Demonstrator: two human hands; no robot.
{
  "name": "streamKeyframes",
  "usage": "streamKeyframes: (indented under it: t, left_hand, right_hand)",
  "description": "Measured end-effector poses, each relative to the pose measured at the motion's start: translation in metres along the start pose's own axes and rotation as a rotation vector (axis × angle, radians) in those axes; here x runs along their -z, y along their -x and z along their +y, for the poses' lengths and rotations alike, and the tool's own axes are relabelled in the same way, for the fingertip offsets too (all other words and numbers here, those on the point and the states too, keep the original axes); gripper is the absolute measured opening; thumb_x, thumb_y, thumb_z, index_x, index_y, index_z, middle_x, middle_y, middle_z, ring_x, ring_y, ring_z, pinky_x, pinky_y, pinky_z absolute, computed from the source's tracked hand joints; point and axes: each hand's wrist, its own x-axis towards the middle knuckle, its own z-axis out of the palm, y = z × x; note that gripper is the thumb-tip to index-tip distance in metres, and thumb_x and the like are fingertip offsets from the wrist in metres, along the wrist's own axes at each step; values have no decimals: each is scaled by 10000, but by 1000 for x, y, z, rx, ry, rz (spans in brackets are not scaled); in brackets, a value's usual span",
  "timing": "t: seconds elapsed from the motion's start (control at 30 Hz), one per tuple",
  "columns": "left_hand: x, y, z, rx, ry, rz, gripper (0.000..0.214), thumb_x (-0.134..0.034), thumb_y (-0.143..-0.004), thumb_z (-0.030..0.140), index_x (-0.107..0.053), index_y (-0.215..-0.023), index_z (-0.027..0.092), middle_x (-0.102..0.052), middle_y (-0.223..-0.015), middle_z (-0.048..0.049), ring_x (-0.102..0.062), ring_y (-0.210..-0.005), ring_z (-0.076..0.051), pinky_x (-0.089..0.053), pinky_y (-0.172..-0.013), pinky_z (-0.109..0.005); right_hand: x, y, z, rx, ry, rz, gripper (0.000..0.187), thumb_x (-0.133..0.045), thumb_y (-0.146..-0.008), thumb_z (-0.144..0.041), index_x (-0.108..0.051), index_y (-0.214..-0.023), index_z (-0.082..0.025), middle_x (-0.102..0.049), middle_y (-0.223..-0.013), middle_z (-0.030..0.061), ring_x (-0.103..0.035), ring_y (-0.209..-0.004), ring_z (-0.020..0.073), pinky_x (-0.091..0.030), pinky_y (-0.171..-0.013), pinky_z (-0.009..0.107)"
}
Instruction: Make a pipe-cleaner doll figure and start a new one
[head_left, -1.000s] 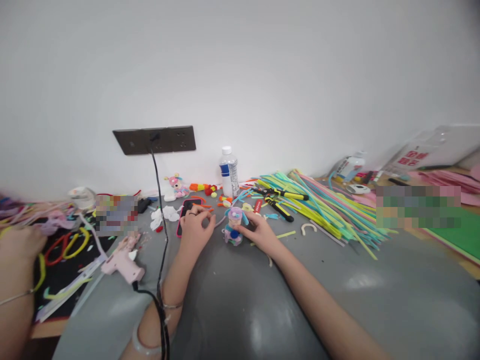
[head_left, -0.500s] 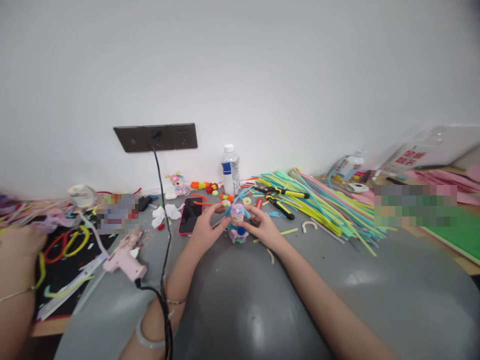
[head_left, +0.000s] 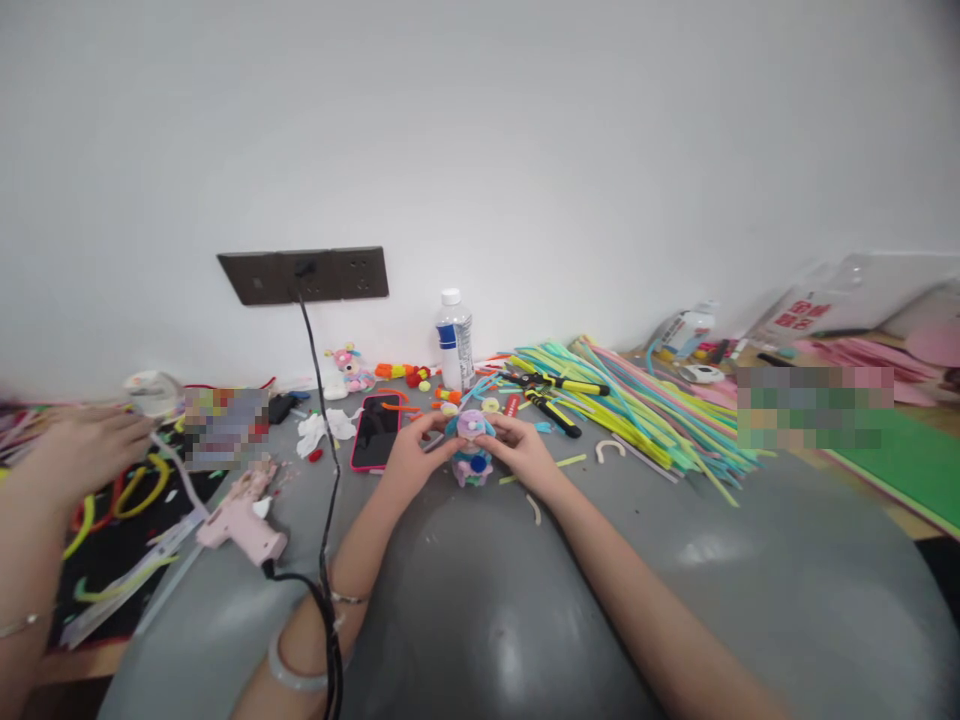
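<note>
We hold a fuzzy figure [head_left: 472,452] upright on the grey table [head_left: 750,600], near the middle of the view. Our left hand [head_left: 409,462] pinches it from 9 o'clock and our right hand [head_left: 526,455] from 3 o'clock, fingertips closed on its head. From the figure, a pink-cased phone [head_left: 376,430] lies at 10 o'clock, a water bottle [head_left: 454,340] stands at 12 o'clock, and a pile of pipe cleaners [head_left: 652,405] spreads at 2 o'clock. A pink glue gun [head_left: 244,522] lies at 8 o'clock. Another person's hand [head_left: 90,445] reaches in far out at 9 o'clock.

phone [head_left: 375,430] left of figure [head_left: 471,450], bottle [head_left: 455,341] behind
</note>
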Motion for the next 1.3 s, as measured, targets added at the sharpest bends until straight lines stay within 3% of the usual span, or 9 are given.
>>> streamKeyframes:
  t: [0.3,0.67,1.07,1.3]
  left_hand:
    - [1,-2,-6,24,18,-17,394,-721,-753,367,-716,-1093,168,-758,-1017,-79,-666,-935,-231,-472,-766,-317]
    - [0,-2,-8,37,46,3,374,-733,-725,381,-723,-1026,160,-763,-996,-83,-675,-951,-245,-485,-774,-325]
    - [2,-3,-11,50,144,-45,416,-726,-757,352,-684,-1134,181,-760,-1035,-90,-691,-973,-244,-514,-783,-325]
    - [11,-1,-6,-58,-94,21,338,-701,-781,305,-685,-1105,211,-763,-1056,-69,-684,-994,-235,-472,-807,-338]
  right_hand:
    - [1,-1,-1,-27,4,-18,338,-752,-756,-475,-751,-948,-196,-756,-936,47,-688,-878,228,-539,-846,364]
    - [0,1,-4,-1,49,-27,330,-731,-768,-505,-724,-884,-196,-750,-905,43,-685,-844,214,-546,-820,349]
    - [5,1,4,16,103,-87,414,-691,-814,-493,-712,-1119,-213,-720,-1162,66,-664,-1087,282,-509,-977,422]
    - [8,6,4,18,172,-59,412,-704,-810,-459,-706,-1134,-205,-715,-1176,85,-641,-1122,297,-478,-1010,455]
